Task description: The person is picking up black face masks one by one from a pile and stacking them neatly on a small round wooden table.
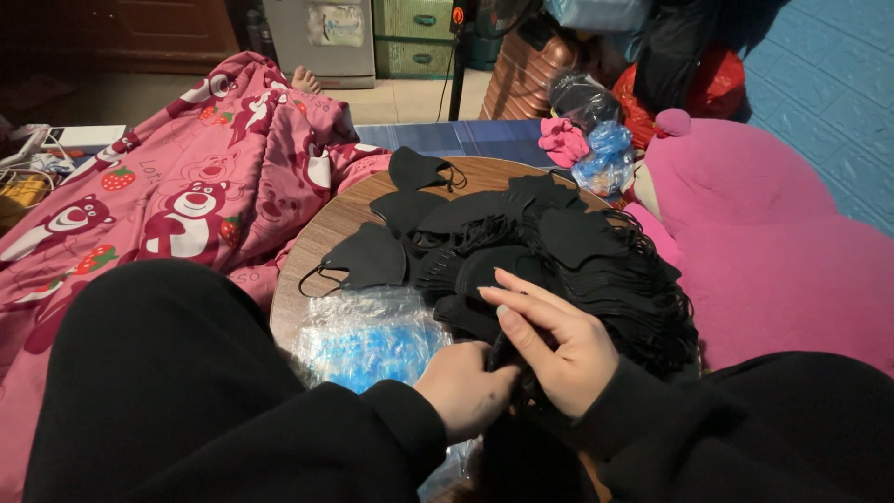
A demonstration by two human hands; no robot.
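A big heap of black face masks (559, 251) covers the right half of a round wooden table (321, 233). My left hand (463, 387) is closed around the near end of a bundle of black masks (498, 349) at the table's front edge. Over the same bundle lies my right hand (559, 340), fingers curled and touching the masks. A single black mask (368, 258) sits apart at the left, with two more (414, 169) behind it. Both my sleeves are black.
A stack of clear plastic bags with blue print (368, 340) lies on the table left of my hands. A pink bear-print blanket (177, 196) spreads to the left, a large pink plush (745, 224) to the right. Tied plastic bags (605, 154) sit behind the table.
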